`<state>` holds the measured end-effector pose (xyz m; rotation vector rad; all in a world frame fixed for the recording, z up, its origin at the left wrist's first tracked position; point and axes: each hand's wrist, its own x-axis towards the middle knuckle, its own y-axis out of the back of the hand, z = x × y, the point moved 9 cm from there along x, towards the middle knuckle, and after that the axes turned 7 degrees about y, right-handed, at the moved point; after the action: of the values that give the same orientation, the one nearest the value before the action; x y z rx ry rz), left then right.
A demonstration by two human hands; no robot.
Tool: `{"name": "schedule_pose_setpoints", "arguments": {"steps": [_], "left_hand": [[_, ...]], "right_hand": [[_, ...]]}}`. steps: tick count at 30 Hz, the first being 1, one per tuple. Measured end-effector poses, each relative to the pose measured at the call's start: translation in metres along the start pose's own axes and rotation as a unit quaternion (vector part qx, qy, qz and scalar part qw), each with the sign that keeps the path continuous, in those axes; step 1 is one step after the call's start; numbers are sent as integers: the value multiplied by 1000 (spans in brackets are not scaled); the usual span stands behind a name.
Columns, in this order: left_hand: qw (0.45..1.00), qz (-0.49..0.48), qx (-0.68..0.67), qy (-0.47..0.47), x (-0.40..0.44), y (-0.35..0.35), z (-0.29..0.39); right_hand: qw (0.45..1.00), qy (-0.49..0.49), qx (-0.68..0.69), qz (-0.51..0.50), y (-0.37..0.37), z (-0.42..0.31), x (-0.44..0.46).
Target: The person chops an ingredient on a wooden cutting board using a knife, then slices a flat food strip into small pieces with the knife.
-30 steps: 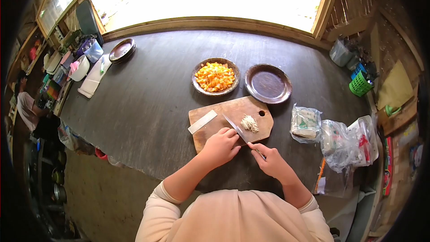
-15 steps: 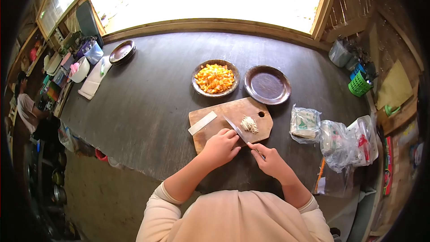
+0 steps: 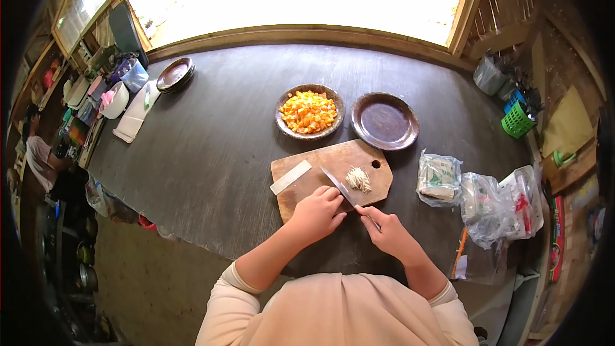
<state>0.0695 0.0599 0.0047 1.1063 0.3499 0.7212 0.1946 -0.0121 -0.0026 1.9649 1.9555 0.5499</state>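
My right hand [image 3: 386, 229] is closed around the handle of the knife [image 3: 337, 186], just off the near edge of the cutting board [image 3: 349, 154]. The blade slants over the board, its tip pointing away from me and to the left. My left hand [image 3: 318, 213] is over the near part of the board, fingers bent, with the fingertips right beside the blade; I cannot tell whether they pinch anything, as my hand hides what is under it.

The pale shreds [image 3: 359, 180] lie in a small heap on the board, right of the blade. A flat pale strip [image 3: 290, 177] lies near the board's left edge. Just beyond the board are a bowl [image 3: 280, 122] heaped with orange pieces [image 3: 307, 113] and, to its right, a dark plate [image 3: 385, 122]. Right of the board, a plastic-wrapped block [image 3: 439, 177] sits beside clear plastic bags [image 3: 487, 208].
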Motion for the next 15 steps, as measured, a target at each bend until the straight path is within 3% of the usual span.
{"name": "schedule_pose_setpoints", "arguments": {"steps": [15], "left_hand": [[1000,6,-10,-1,-1,-1,-1]], "right_hand": [[1000,16,9,14,-1,3,-2]]}}
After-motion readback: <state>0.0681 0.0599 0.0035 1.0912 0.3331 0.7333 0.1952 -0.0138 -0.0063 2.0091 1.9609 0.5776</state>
